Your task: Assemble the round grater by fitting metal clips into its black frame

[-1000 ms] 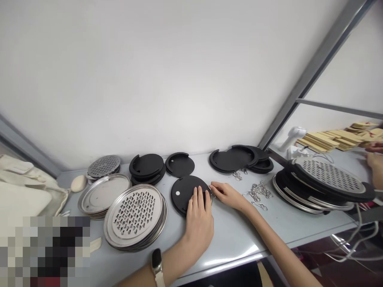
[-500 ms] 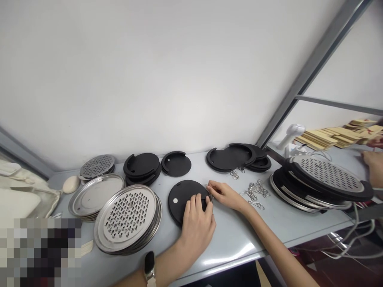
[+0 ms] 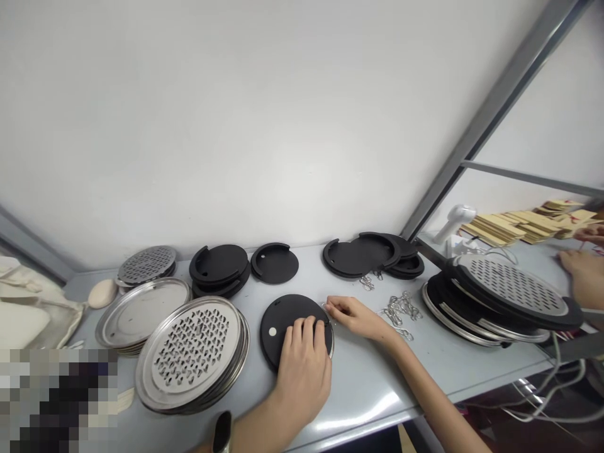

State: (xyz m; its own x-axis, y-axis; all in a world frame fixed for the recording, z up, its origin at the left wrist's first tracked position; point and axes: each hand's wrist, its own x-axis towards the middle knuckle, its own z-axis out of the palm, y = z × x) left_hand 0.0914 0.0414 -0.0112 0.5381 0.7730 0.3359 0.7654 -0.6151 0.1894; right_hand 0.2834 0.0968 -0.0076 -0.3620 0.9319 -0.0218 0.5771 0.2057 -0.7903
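A black round plate (image 3: 274, 349) with a white dot lies on the grey shelf in front of me. My left hand (image 3: 306, 371) is over its right side, fingers bent onto the top, holding it down. At the plate's right edge, my right hand (image 3: 353, 318) pinches a small silver wire hook (image 3: 325, 307), mostly covered by the fingertips. A heap of similar wire hooks (image 3: 401, 308) lies to the right of that hand. A silvery rim shows under the plate's right edge.
Metal grater discs (image 3: 193, 352) and metal trays (image 3: 146, 308) are stacked on the left. Black rimmed holders (image 3: 219, 264) stand along the wall, more (image 3: 363, 255) farther right. A mixed stack (image 3: 509, 289) sits at the right, by the metal frame post (image 3: 472, 129). Another person's hand (image 3: 582, 274) is beyond it.
My view has shifted slightly. The left hand's fingers have moved a little on the plate, and the right hand keeps its pinch at the edge.
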